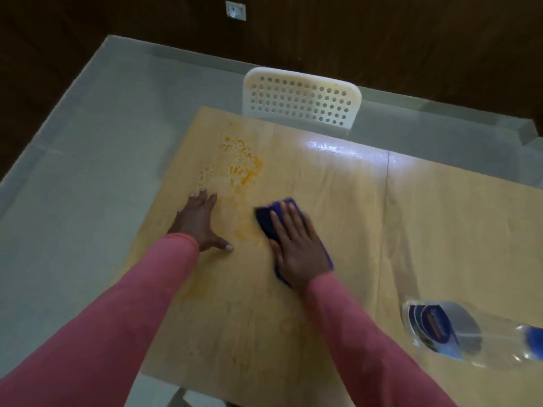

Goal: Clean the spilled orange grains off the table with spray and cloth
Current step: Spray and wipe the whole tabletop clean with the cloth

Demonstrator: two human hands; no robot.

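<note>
We look down over two outstretched arms in pink sleeves (123, 312) reaching across a pale wooden table (440, 230). The left hand (199, 223) lies palm down on the bare wood near the table's left edge, its fingers spread and straight, the thumb splayed toward us and to the right; it grips nothing and only presses flat on the surface. The right hand (296, 245) is also flat, palm down, with the fingers extended side by side and pressed on a dark blue cloth (266, 220), which shows beyond the fingertips, along the hand's left side and at the wrist; the fingers are not curled around the cloth but hold it against the table. Both forearms run diagonally up from the bottom of the view, the left one from the lower left corner, the right one from the lower middle. The orange grains (239, 164) sit in a wet-looking patch farther away than both hands, just past the left fingertips, and a faint orange smear (245, 227) trails down between the two hands. A clear spray bottle (458, 333) with a blue label lies on its side at the right edge, well apart from the hands. A white perforated chair (302, 98) stands behind the far edge of the table.
</note>
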